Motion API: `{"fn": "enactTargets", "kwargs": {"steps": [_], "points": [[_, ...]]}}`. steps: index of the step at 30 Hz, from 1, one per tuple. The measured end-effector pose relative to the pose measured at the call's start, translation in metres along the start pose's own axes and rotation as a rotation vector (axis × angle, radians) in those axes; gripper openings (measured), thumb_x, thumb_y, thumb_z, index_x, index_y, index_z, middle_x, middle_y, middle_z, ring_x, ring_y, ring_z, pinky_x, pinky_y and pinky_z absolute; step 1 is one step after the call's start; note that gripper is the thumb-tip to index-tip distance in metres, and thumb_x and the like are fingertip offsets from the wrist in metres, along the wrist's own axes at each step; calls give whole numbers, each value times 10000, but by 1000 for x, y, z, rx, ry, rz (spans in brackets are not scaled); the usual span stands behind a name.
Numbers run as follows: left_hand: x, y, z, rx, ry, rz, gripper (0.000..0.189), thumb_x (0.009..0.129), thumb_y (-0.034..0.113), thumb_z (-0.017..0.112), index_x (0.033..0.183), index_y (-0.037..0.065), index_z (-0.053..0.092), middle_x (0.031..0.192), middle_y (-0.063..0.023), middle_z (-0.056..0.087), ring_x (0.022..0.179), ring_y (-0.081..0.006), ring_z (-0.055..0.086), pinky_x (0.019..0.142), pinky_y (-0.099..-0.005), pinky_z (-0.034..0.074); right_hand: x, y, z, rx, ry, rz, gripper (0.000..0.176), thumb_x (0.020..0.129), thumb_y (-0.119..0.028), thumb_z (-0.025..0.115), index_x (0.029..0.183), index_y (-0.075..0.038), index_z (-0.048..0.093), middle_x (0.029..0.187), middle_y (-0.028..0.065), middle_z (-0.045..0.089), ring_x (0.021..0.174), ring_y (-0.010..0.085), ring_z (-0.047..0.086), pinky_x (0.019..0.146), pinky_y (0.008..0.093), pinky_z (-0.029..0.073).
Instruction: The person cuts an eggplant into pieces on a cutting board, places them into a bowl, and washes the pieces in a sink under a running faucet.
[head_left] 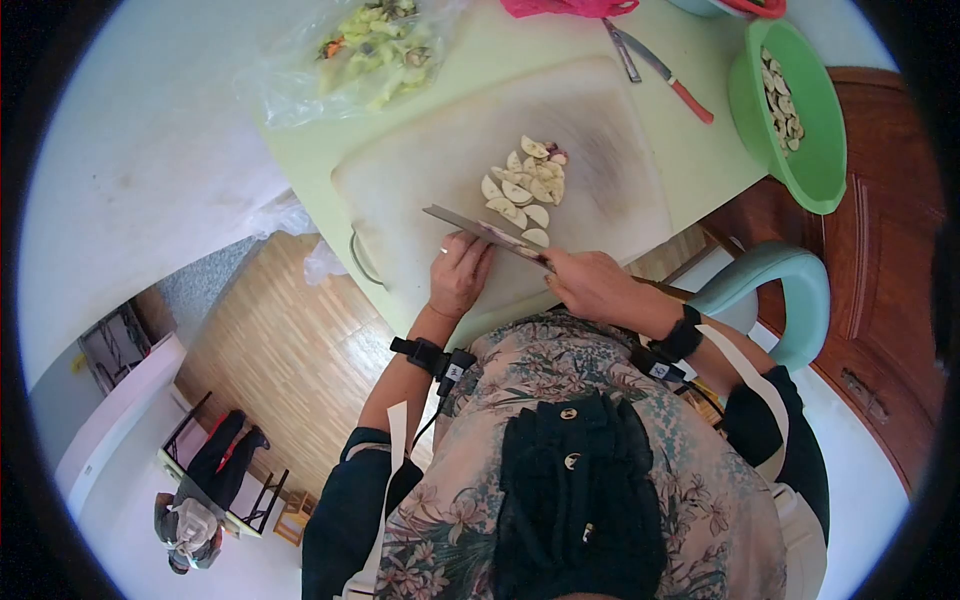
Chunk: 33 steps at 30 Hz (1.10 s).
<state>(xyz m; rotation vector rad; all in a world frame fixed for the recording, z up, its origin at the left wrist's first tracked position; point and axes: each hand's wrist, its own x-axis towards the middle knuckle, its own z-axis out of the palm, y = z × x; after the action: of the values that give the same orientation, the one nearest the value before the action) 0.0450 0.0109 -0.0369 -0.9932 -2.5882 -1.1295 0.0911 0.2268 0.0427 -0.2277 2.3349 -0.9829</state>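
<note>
My right hand (592, 286) grips the handle of a broad kitchen knife (480, 228), whose blade slants up and left over the chopping board (430, 170). Close against the near side of the blade, my left hand (460, 274) has its fingers curled together on a piece of eggplant, mostly hidden by the fingers and blade. A purplish edge shows at the blade. Just beyond the knife lies a loose heap of pale eggplant slices (516, 191), with reddish-purple bits at its far end.
A green basin (830, 150) holding more slices stands at the right. A red-handled knife (680, 92) and a peeler-like metal tool (625, 55) lie beyond the board. A clear plastic bag (290, 95) with peelings sits back left. Another person (195, 515) is at lower left.
</note>
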Motion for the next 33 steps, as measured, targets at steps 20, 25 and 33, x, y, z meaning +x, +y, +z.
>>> {"fn": "enactTargets", "kwargs": {"steps": [20,25,33], "points": [[-6,-2,3,19,11,15,211,666,-22,700,864,21,643,936,-86,588,838,-271,587,647,-324,504,-26,-3,-7,16,35,37,293,839,-179,554,1059,8,503,691,240,584,698,436,579,615,497,444],[-6,-2,2,35,-5,19,239,642,-31,693,873,11,649,944,-91,588,832,-271,580,652,-321,504,-31,-5,-4,-1,45,31,277,841,-169,550,1043,8,483,675,241,578,690,435,580,615,502,448],[-9,-4,2,65,-21,22,251,636,-24,695,883,-3,652,926,-96,584,824,-269,580,661,-324,506,-25,-10,-5,-73,-36,58,275,849,-153,535,1040,25,449,683,246,578,693,438,579,621,511,438]]}}
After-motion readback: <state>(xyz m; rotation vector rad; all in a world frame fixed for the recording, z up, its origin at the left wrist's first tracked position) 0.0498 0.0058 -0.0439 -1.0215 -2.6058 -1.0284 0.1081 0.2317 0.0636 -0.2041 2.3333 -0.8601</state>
